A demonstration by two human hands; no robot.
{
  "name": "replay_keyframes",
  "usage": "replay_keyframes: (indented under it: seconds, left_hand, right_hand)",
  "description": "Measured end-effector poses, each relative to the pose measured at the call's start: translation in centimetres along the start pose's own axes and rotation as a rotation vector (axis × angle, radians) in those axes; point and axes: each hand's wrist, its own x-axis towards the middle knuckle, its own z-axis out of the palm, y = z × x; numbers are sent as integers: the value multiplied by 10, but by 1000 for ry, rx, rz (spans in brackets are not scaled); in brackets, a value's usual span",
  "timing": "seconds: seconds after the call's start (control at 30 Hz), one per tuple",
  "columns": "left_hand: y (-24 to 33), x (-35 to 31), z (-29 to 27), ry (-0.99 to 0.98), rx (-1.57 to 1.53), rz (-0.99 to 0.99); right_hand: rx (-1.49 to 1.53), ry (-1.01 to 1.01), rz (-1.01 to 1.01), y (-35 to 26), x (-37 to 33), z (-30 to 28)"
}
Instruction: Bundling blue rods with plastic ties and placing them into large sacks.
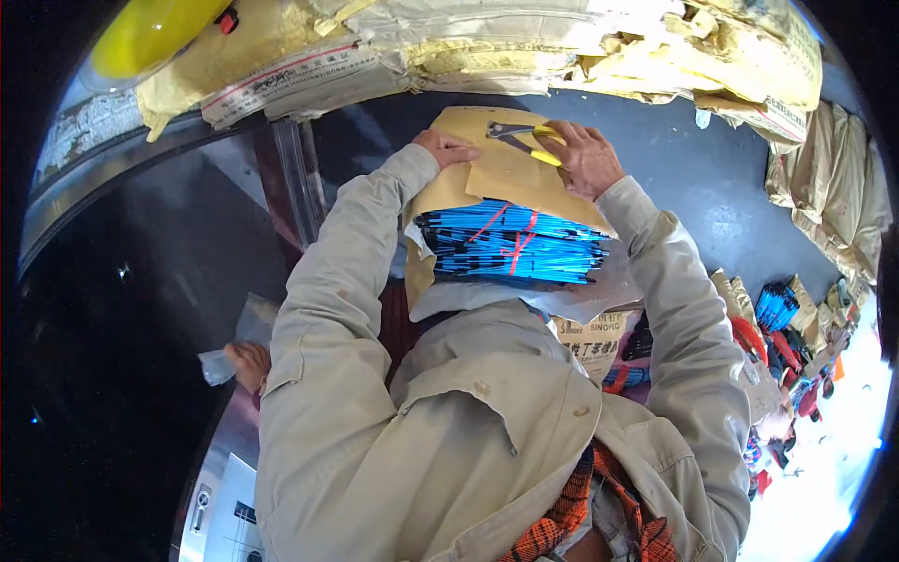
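Note:
Dark-headed pincers (507,129) with yellow handles are in my right hand (588,161), fingers closed round the grips, over the far right part of the brown paper (520,178). My left hand (444,148) grips the paper near its far left side, fingers together; its fingertips lie on the sheet. The paper folds over a thick stack of thin blue rods (524,245) with black ends. Red ties (518,248) go round the rods. The near side of the stack shows, while the paper covers its top far part.
Large paper-wrapped sacks (552,42) line the far side of the dark tabletop (721,215). Brown paper (829,178) hangs at the right, beyond more blue rods (776,306). A printed carton (592,342) is below. Another person's hand (247,363) holds clear plastic (217,367) near my left elbow.

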Motion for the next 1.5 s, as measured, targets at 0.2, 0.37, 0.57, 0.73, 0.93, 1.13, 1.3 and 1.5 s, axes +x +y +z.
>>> replay_keyframes:
  seconds: [0.2, 0.37, 0.57, 0.73, 0.93, 1.13, 1.3, 1.5]
  left_hand:
    - [8, -23, 8, -16, 140, 33]
    - [-4, -32, 19, 0, 169, 96]
    - [-9, -34, 29, 61, 179, 203]
    - [-1, -35, 30, 39, 203, 193]
    - [-8, -35, 39, 134, 244, 288]
    - [-20, -40, 46, 223, 375, 410]
    - [-20, -56, 55, 228, 375, 446]
    - [-26, -55, 56, 215, 272, 423]
  right_hand:
    - [62, -213, -27, -17, 13, 2]
    - [26, -341, -78, -24, 4, 5]
    - [-126, -361, -106, -26, -5, 9]
    - [-218, -322, -123, -32, -7, 1]
    - [-276, -351, -148, -37, -5, -8]
    - [-342, -106, -226, -48, -4, 1]
    - [-368, -178, -294, -50, -7, 1]
    - [-200, -472, -185, -53, -1, -6]
